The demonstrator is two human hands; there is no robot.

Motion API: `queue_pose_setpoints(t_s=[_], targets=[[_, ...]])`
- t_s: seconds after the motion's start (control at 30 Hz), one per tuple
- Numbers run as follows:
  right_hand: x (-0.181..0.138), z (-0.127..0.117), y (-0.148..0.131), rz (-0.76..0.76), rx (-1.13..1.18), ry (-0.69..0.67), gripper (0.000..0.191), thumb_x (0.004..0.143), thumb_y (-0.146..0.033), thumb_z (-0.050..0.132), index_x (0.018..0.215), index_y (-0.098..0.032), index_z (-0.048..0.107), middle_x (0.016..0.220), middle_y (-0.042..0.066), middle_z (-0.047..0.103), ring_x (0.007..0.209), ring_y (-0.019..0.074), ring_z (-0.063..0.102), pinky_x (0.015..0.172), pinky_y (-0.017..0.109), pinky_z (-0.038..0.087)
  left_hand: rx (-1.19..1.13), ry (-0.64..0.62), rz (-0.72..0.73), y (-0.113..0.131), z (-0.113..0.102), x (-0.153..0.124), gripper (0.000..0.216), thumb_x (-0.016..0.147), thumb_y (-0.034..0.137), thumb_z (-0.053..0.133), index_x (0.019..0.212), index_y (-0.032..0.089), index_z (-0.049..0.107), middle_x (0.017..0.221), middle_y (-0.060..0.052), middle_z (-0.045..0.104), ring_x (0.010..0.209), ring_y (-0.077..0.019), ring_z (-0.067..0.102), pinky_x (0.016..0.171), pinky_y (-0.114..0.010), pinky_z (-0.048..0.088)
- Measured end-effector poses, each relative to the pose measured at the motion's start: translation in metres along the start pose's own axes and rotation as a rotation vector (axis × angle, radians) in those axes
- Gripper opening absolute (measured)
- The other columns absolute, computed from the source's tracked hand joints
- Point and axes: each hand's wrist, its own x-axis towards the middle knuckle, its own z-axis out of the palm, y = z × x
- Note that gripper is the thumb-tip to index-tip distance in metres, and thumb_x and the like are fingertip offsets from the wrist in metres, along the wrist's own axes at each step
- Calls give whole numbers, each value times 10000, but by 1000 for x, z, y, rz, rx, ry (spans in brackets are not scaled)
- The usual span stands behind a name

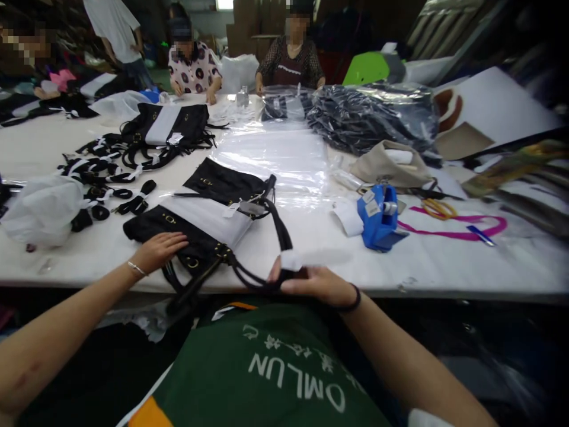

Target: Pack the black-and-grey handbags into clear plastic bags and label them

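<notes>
A black handbag with brass fittings lies in front of me at the table's near edge, a white wrap across its middle. My left hand rests on its near part with the fingers stretched out flat. At the table edge, my right hand is closed around the bag's black handle, beside a small white wrapping on it. Some of the right fingers are hidden behind the handle. A white tag lies on the bag.
A blue tape dispenser, yellow-handled scissors and a pen lie to the right. Clear plastic bags lie beyond the handbag. Another black bag and several bundled straps lie left. Two people sit across the table.
</notes>
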Motion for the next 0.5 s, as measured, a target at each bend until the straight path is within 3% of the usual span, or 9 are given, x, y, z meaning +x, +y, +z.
queue_pose_setpoints(t_s=[0.1, 0.17, 0.2, 0.27, 0.37, 0.4, 0.43, 0.5], targets=[[-2, 49, -18, -37, -94, -505, 348, 870, -426, 727, 1141, -209, 733, 1177, 72, 722, 1183, 224, 639, 1083, 317, 461, 25, -18, -238, -44, -18, -1, 510, 756, 110, 483, 1187, 217, 733, 1423, -73, 599, 1433, -276, 435, 1206, -498, 318], [1, 51, -21, -18, -91, -642, 380, 905, -441, 684, 1203, -208, 722, 1224, 76, 714, 1201, 217, 643, 1084, 302, 462, 2, 9, -425, -58, -24, 0, 522, 720, 85, 489, 1168, 186, 738, 1404, -78, 613, 1385, -287, 487, 1182, -474, 351], [4, 42, -18, 3, -73, -604, 381, 930, -455, 646, 1211, -207, 720, 1217, 80, 719, 1169, 214, 664, 1054, 307, 490, -23, 51, -538, -60, -25, 2, 519, 726, 85, 492, 1177, 173, 732, 1380, -82, 629, 1330, -289, 536, 1157, -462, 382], [17, 11, -4, 23, -87, -272, 386, 969, -492, 571, 1181, -211, 729, 1162, 85, 737, 1078, 212, 700, 966, 331, 550, -75, 161, -736, -57, -23, 11, 487, 796, 126, 494, 1239, 146, 695, 1327, -98, 656, 1220, -285, 603, 1098, -446, 433], [61, -47, 33, 37, -389, 511, 383, 956, -463, 591, 1222, -208, 696, 1210, 114, 703, 1071, 233, 684, 982, 403, 540, -117, 317, -954, -46, -15, 35, 501, 930, 313, 482, 1355, 70, 587, 1253, -166, 670, 1175, -309, 607, 1051, -462, 454], [81, -63, 46, 74, -517, 679, 416, 938, -428, 621, 1279, -193, 660, 1275, 138, 663, 1081, 242, 675, 1016, 424, 516, -131, 354, -1010, -43, -12, 44, 566, 942, 375, 488, 1399, 44, 531, 1253, -189, 661, 1199, -319, 593, 1055, -464, 450], [101, -75, 58, 130, -619, 783, 471, 923, -407, 642, 1328, -166, 621, 1331, 166, 619, 1083, 247, 670, 1042, 430, 494, -145, 384, -1074, -42, -9, 52, 640, 940, 422, 502, 1441, 26, 468, 1271, -210, 644, 1231, -328, 574, 1064, -465, 444], [135, -88, 77, 279, -756, 814, 521, 913, -401, 655, 1338, -107, 588, 1338, 209, 589, 1092, 260, 663, 1047, 413, 478, -168, 393, -1173, -40, -6, 65, 726, 922, 460, 534, 1474, 8, 396, 1326, -248, 602, 1277, -344, 548, 1070, -465, 442]])
